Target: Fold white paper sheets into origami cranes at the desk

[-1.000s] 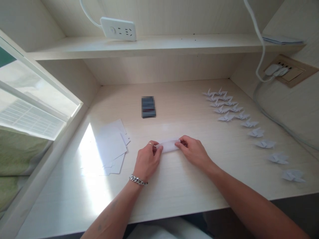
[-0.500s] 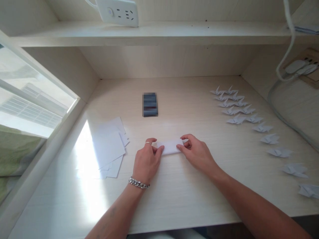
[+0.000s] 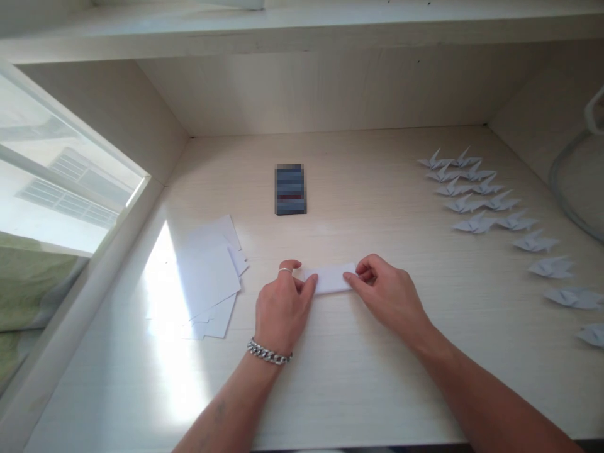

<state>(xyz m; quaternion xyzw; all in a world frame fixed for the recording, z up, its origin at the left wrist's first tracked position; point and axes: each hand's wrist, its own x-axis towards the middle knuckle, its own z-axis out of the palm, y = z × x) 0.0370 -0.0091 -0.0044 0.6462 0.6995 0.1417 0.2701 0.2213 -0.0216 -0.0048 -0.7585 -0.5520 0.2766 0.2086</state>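
Observation:
A small folded sheet of white paper [image 3: 331, 280] lies on the desk in front of me, its long side running left to right. My left hand [image 3: 286, 308], with a ring and a chain bracelet, grips its left end; the thumb presses on top and the index finger is raised behind. At the right end, my right hand [image 3: 387, 289] pinches the paper between thumb and curled fingers. The fingertips behind the paper are partly hidden.
Loose white paper sheets [image 3: 210, 277] overlap on the left in bright sunlight. A dark pixelated rectangle [image 3: 290, 190] lies toward the back. Several folded paper cranes [image 3: 476, 221] stand in rows along the right. A shelf [image 3: 302, 41] crosses above; a window [image 3: 70, 170] is at left.
The view has tilted down and shifted left, so the shelf's power strip is almost out of sight. Both hands still hold the folded paper, with the left index finger slightly more raised.

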